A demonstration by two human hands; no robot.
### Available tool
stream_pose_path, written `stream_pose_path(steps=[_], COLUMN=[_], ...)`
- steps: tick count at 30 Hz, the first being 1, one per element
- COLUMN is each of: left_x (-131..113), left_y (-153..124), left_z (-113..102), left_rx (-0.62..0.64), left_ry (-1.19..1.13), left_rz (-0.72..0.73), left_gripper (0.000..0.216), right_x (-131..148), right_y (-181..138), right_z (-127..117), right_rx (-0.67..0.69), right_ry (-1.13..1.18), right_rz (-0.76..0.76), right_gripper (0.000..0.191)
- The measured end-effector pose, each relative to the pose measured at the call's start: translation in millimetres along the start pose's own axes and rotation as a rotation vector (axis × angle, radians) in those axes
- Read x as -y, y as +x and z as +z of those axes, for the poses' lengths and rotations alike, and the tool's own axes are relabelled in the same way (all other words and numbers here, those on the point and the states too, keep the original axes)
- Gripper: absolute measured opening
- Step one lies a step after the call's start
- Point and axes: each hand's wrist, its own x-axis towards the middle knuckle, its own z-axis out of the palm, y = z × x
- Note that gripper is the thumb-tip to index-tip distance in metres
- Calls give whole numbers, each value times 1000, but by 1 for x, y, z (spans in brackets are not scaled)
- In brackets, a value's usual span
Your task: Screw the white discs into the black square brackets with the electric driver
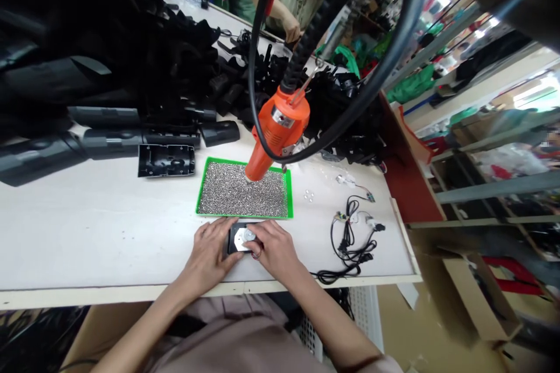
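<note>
A small black plastic housing point(233, 240) with a bright metal plate lies on the table in front of me. My left hand point(213, 250) is closed around its left side, thumb along the near edge. From the right, my right hand point(273, 245) pinches a small round, clear or silvery part point(248, 235) on the plate; its exact kind I cannot make out. Just beyond both hands sits a green tray point(289, 192) filled with tiny metal screws. An orange electric screwdriver point(276, 128) hangs over that tray, tip down, with neither hand on it.
Black half-shells point(166, 161) and a large heap of black parts cover the left and back. Black cables with small boards point(350, 239) lie at right, near several small clear discs point(308, 195). A thick hose point(389, 70) loops overhead. Across the table is another person's hand point(291, 26).
</note>
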Motion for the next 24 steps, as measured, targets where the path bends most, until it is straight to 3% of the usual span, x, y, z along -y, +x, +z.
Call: stream_pose_path(steps=[6,11,14,19,24], left_x=[-12,-16,-17,-22,-26], left_y=[2,3,4,5,5], left_z=[1,5,8,14,16], left_rx=[-69,-96,-115,-154,-157], left_ry=[-8,28,61,126,134], left_rz=[-84,-72,-76,-115,-124], left_gripper=[45,46,46,47,47], right_x=[-17,-13,0,19,25], right_y=[-11,-37,-54,-63,-56], right_z=[-14,-31,-17,19,30], right_rx=[-12,-194,-210,-194,-178], right_ry=[231,125,-9,-231,-172], right_rz=[-46,95,74,74,142], right_gripper=[44,24,14,15,15])
